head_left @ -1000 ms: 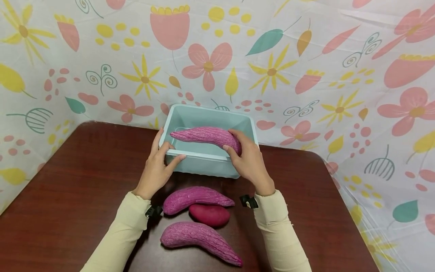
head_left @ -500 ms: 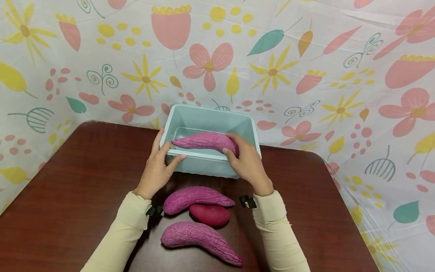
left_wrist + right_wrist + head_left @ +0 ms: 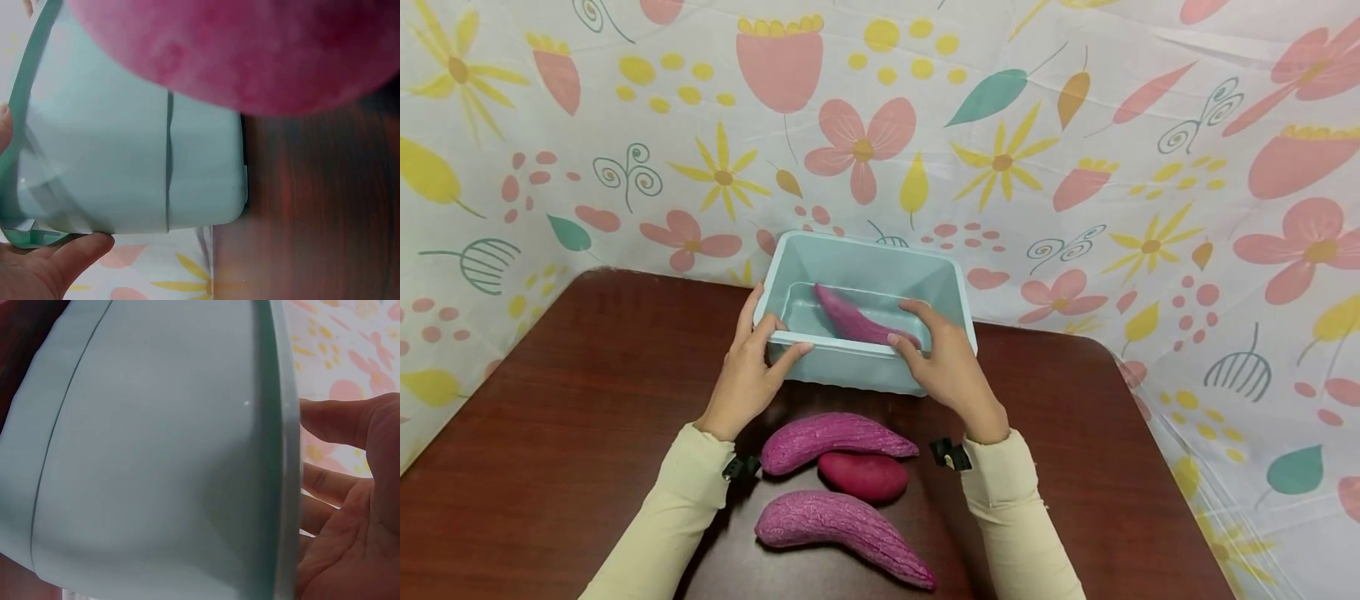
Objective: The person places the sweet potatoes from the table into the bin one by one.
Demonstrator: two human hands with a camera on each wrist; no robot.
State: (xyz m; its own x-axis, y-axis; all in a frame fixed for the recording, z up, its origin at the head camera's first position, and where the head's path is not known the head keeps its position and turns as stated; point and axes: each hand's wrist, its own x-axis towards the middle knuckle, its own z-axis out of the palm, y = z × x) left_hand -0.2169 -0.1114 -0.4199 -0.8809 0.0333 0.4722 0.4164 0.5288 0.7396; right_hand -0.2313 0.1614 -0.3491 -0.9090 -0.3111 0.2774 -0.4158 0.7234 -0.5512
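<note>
A curved purple vegetable (image 3: pixel 850 318), tapered like a sweet potato, lies slanted inside the pale blue plastic bin (image 3: pixel 842 365). My right hand (image 3: pixel 951 358) hovers over the bin's front right, thumb and fingers spread apart, with the vegetable's lower end below the thumb. At the front left corner, my left hand (image 3: pixel 741 371) holds the bin, thumb by the front rim and fingers along the side. In the left wrist view a finger (image 3: pixel 84 253) lies against the bin wall. The right wrist view has my right fingers (image 3: pixel 325 484) beyond the rim, nothing visible between them.
Two more curved purple vegetables (image 3: pixel 835 440) and a smooth red oval one (image 3: pixel 863 477) lie on the dark wood table (image 3: pixel 587 400) between my forearms. A flower-printed cloth (image 3: pixel 861 67) hangs behind the bin and down both sides.
My right hand lowered the purple vegetable into the bin and let it go; it now lies turned at a slant on the bottom. The left hand has stayed at the corner.
</note>
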